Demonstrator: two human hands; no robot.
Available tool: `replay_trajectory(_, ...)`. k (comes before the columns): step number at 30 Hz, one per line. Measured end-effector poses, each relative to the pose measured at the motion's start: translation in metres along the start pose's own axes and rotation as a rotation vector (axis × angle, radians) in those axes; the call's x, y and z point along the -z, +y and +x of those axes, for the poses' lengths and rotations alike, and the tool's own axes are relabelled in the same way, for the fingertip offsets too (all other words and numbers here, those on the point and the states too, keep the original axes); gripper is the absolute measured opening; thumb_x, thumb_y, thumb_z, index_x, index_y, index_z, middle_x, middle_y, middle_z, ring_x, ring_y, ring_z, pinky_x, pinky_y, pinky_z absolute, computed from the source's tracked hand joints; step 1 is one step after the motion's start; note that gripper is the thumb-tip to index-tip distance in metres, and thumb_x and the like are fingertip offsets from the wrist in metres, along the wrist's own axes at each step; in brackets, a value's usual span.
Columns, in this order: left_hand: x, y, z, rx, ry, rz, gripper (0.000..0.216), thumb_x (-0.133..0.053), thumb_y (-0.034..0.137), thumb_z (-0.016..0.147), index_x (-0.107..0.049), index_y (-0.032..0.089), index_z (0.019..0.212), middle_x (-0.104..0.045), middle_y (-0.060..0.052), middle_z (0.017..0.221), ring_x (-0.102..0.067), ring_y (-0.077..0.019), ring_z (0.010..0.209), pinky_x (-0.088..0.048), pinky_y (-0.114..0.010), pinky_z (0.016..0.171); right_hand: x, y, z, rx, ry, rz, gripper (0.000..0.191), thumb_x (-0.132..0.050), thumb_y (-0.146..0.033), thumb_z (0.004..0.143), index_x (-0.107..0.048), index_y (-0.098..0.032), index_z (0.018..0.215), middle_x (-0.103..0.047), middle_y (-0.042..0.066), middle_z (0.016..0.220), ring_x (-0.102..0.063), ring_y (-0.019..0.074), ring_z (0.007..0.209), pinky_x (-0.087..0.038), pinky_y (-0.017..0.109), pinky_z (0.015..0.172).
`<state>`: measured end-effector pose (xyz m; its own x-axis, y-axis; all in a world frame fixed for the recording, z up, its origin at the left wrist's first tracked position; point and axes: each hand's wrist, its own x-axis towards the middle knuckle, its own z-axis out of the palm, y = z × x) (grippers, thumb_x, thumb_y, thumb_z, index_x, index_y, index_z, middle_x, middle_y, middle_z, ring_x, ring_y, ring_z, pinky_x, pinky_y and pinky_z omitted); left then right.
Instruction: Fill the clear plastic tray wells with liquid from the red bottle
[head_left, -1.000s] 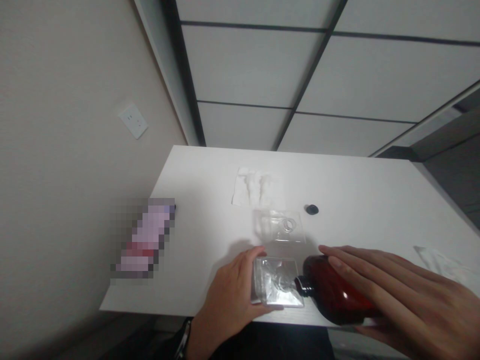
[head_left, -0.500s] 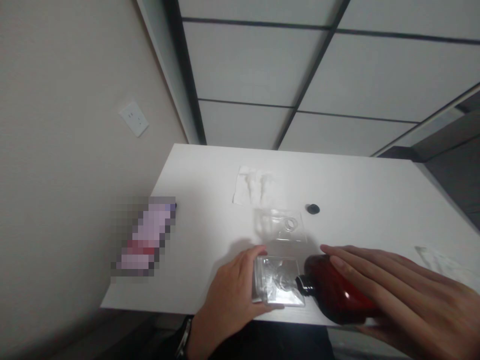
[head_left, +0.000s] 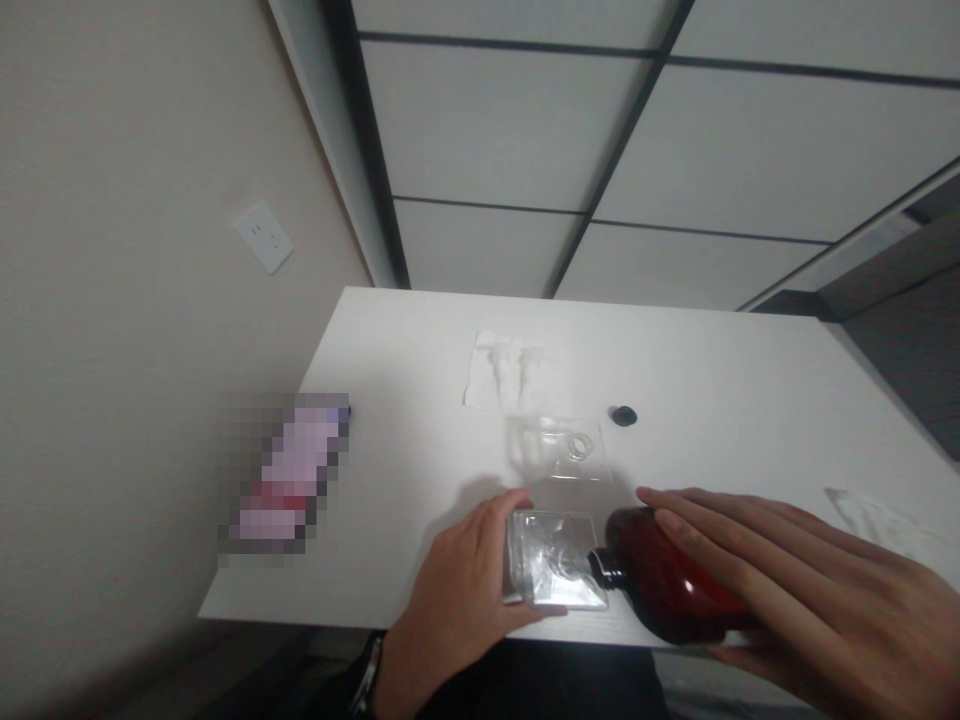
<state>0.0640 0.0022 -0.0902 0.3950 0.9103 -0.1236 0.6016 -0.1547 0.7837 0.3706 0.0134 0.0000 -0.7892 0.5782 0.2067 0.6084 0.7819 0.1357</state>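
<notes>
My left hand (head_left: 469,575) grips the left side of a clear square plastic box (head_left: 559,560) near the table's front edge, thumb in front and fingers behind. My right hand (head_left: 802,570) is wrapped round a dark red-brown bottle (head_left: 671,580), tipped onto its side. The bottle's uncapped neck points left and sits over the right part of the box. Whether liquid runs from it, I cannot make out. Just behind the box lies a clear plastic lid (head_left: 566,450) with a round ring in it. A small black cap (head_left: 623,416) rests farther back to the right.
On the white table (head_left: 397,420), a white tissue (head_left: 506,370) lies behind the clear lid. Another crumpled white piece (head_left: 874,520) is at the right, partly behind my right hand. A blurred-out phone-like object (head_left: 292,470) lies at the left edge, beside the wall.
Almost nothing differs. The whole view has shifted very slightly; both hands keep their hold, and the bottle stays tilted over the box.
</notes>
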Motion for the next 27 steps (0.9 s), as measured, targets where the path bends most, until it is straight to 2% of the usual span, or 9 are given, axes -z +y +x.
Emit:
replay_trajectory(8, -0.002, -0.002, 0.000, -0.011, 0.010, 0.020, 0.102, -0.105, 0.037, 0.067, -0.048, 0.023, 0.150, -0.067, -0.016, 0.150, -0.068, -0.0403, 0.134, -0.058, -0.058, 0.111, -0.002, -0.002, -0.003, -0.041, -0.025, 0.037, 0.063, -0.040, -0.032, 0.115, -0.024, -0.019, 0.175, -0.071, 0.012, 0.149, -0.077, 0.0338, 0.119, -0.066, 0.047, 0.092)
replay_trajectory(12, -0.003, -0.002, 0.001, -0.016, -0.007, 0.028, 0.103, -0.107, 0.036, 0.065, -0.049, 0.023, 0.148, -0.069, -0.016, 0.147, -0.070, -0.0399, 0.131, -0.059, -0.058, 0.108, -0.007, -0.004, 0.002, -0.075, 0.011, 0.125, 0.068, -0.042, -0.042, 0.114, -0.024, -0.018, 0.175, -0.075, 0.014, 0.142, -0.081, 0.0359, 0.111, -0.070, 0.048, 0.085)
replay_trajectory(15, -0.001, -0.002, 0.003, -0.034, -0.011, 0.012, 0.096, -0.106, 0.037, 0.067, -0.051, 0.023, 0.145, -0.070, -0.015, 0.144, -0.070, -0.0389, 0.130, -0.058, -0.059, 0.108, -0.012, -0.006, 0.003, -0.115, 0.072, 0.223, 0.068, -0.051, -0.049, 0.111, -0.036, -0.018, 0.169, -0.077, 0.015, 0.138, -0.081, 0.0355, 0.112, -0.072, 0.046, 0.087)
replay_trajectory(19, 0.003, 0.000, 0.004, -0.033, 0.008, -0.012, 0.089, -0.105, 0.034, 0.068, -0.054, 0.025, 0.139, -0.072, -0.012, 0.139, -0.070, -0.0376, 0.127, -0.058, -0.056, 0.105, -0.020, -0.013, 0.000, -0.275, 0.146, 0.358, 0.059, -0.060, -0.058, 0.106, -0.053, -0.021, 0.151, -0.081, 0.016, 0.130, -0.083, 0.0338, 0.108, -0.073, 0.042, 0.085)
replay_trajectory(21, 0.004, 0.001, 0.002, -0.030, 0.027, -0.018, 0.086, -0.105, 0.030, 0.067, -0.055, 0.025, 0.136, -0.073, -0.010, 0.135, -0.071, -0.0360, 0.123, -0.059, -0.054, 0.103, -0.024, -0.018, -0.002, -0.382, 0.193, 0.440, 0.059, -0.066, -0.059, 0.102, -0.053, -0.022, 0.146, -0.081, 0.017, 0.128, -0.084, 0.0332, 0.106, -0.073, 0.041, 0.085)
replay_trajectory(24, 0.006, -0.001, -0.002, -0.044, 0.083, 0.003, 0.081, -0.104, 0.022, 0.067, -0.057, 0.025, 0.133, -0.073, -0.009, 0.131, -0.072, -0.0341, 0.121, -0.058, -0.051, 0.105, -0.034, -0.025, -0.009, -0.485, 0.338, 0.522, 0.061, -0.074, -0.055, 0.098, -0.050, -0.024, 0.145, -0.080, 0.017, 0.131, -0.082, 0.0325, 0.113, -0.072, 0.041, 0.089)
replay_trajectory(27, 0.011, -0.006, -0.009, -0.057, 0.149, 0.069, 0.081, -0.100, 0.018, 0.067, -0.057, 0.025, 0.135, -0.070, -0.011, 0.137, -0.068, -0.0365, 0.129, -0.054, -0.055, 0.113, -0.048, -0.028, -0.023, -0.531, 0.450, 0.542, 0.064, -0.077, -0.055, 0.096, -0.050, -0.023, 0.144, -0.078, 0.018, 0.133, -0.080, 0.0325, 0.117, -0.071, 0.041, 0.091)
